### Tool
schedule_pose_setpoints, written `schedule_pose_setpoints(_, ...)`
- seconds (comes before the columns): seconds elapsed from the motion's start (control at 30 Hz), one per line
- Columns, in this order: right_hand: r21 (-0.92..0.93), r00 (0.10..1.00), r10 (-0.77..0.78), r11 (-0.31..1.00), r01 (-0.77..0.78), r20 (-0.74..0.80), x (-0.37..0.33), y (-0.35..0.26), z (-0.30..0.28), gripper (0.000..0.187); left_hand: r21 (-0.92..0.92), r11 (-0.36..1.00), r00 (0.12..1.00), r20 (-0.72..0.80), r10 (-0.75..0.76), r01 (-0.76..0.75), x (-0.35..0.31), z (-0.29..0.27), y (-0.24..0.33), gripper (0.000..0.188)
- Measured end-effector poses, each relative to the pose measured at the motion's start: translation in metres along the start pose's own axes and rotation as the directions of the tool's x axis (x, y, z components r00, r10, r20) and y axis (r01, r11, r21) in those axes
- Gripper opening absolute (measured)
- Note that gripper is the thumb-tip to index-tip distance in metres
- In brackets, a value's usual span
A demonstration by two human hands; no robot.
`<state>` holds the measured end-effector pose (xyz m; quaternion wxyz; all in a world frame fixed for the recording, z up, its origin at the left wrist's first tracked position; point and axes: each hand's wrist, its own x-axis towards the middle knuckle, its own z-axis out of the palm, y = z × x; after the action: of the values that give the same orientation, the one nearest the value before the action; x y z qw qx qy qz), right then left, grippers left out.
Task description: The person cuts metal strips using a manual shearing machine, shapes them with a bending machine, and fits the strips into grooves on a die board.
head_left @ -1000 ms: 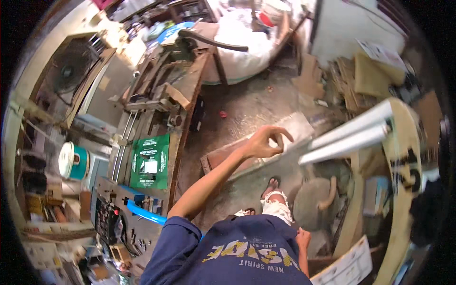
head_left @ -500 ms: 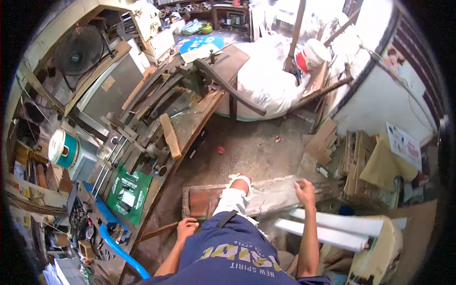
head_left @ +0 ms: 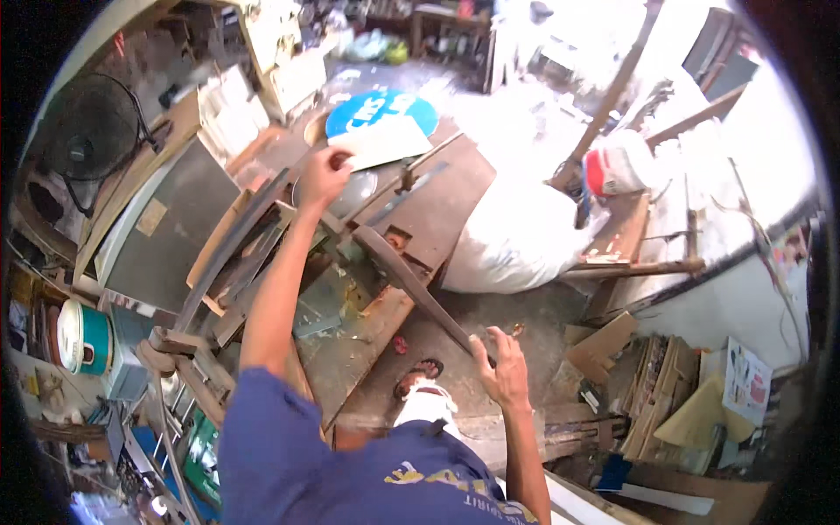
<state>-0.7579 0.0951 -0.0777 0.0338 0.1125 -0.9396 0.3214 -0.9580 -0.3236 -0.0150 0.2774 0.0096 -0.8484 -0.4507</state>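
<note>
Fingers (head_left: 339, 154) of the left hand (head_left: 324, 179) were curled in at the left corner of a pale flat board (head_left: 387, 144); from my remote seat I could not tell whether they gripped it. I saw the right hand (head_left: 505, 376) partly open at the lower end of a dark curved bar (head_left: 416, 284), and could not tell whether it was holding on.

The bar arced down across the workbench (head_left: 337, 376), past the bench's edge and over the concrete floor (head_left: 477, 311). To me it looked slim and smooth. The board, straight-sided and plain, overlapped the lower part of a round blue sign (head_left: 381, 112). I had floor between the bench edge and the stacked cardboard (head_left: 656, 381), bounded farther off by a bulky white sack (head_left: 516, 241).
</note>
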Motion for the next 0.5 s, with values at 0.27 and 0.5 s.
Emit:
schedule_pose_setpoints(0.27,-0.109,0.924,0.296,0.955,-0.278,0.242,0.042,-0.004,0.043,0.039,0.407,0.913,0.717,0.628,-0.303,0.029,0.071,0.116,-0.192,0.025)
schedule_pose_setpoints(0.5,-0.140,0.913,0.364,0.929,-0.342,0.186,0.047,-0.005,0.050,0.031,0.359,0.932,0.713,0.641,-0.283,0.048,0.058,0.142,-0.185,0.051)
